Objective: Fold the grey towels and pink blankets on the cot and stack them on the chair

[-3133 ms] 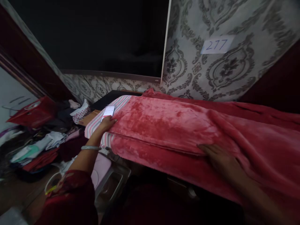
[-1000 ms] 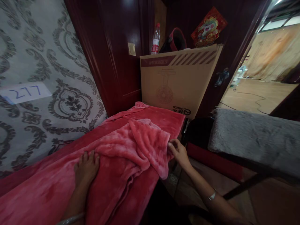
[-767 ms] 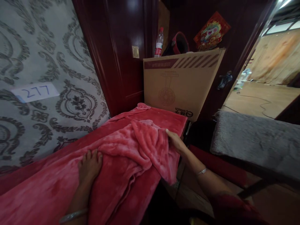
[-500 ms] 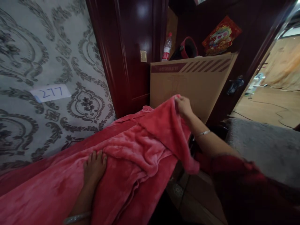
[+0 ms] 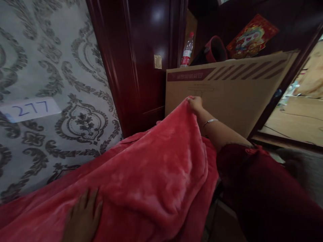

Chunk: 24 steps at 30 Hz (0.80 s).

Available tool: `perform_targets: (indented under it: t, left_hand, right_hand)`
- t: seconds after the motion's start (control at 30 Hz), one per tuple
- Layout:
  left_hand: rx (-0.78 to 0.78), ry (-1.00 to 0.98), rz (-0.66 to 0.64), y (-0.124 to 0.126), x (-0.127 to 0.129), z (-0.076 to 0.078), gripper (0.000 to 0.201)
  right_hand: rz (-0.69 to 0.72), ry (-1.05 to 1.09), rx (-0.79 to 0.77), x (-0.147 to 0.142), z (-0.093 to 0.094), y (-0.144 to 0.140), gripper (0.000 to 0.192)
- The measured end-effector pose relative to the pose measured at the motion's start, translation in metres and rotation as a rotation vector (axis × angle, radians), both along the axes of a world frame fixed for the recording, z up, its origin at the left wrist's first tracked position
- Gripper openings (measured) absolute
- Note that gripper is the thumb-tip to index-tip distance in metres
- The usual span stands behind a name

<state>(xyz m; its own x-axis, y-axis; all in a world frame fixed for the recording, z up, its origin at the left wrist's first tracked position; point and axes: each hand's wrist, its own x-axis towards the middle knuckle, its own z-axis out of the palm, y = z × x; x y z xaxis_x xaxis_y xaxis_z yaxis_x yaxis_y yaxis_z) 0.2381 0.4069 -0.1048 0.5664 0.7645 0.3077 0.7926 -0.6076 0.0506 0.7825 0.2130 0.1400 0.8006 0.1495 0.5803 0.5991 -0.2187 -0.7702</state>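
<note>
A plush pink-red blanket (image 5: 156, 168) spreads across the lower part of the head view, alongside the patterned wall. My right hand (image 5: 195, 103) pinches one corner of it and holds that corner raised in front of a cardboard box, so the cloth slopes down in a broad sheet. At the lower left, my left hand (image 5: 83, 216) lies flat on the blanket with its fingers spread. What lies beneath the blanket is hidden.
Behind the blanket stands a large cardboard box (image 5: 227, 90), beside a dark red wooden panel (image 5: 148, 33). A plastic bottle (image 5: 187, 52) and a red decorated card (image 5: 252, 37) show above the box. A paper marked 277 (image 5: 30, 109) is on the wall.
My right hand has drawn its corner up and outward, and the bunched folds have opened into a smoother sheet. My left hand appears lower and further left. The view has shifted closer.
</note>
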Motion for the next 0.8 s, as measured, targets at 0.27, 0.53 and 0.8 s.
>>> perform_targets:
  t: [0.27,0.53,0.8]
  left_hand:
    - [-0.059,-0.192,-0.047,0.005,-0.002,0.003,0.069]
    - [-0.660,-0.658,-0.467,-0.100,0.060,0.121,0.093]
    - [-0.924,-0.781,-0.359,-0.153,0.065,0.093,0.065]
  right_hand:
    - [0.052,-0.109,-0.007,-0.067,-0.009,-0.002,0.013]
    - [0.609,-0.587,-0.438,-0.317,-0.092,-0.037,0.027]
    - [0.661,-0.486,-0.657,-0.377,-0.186,-0.078,0.027]
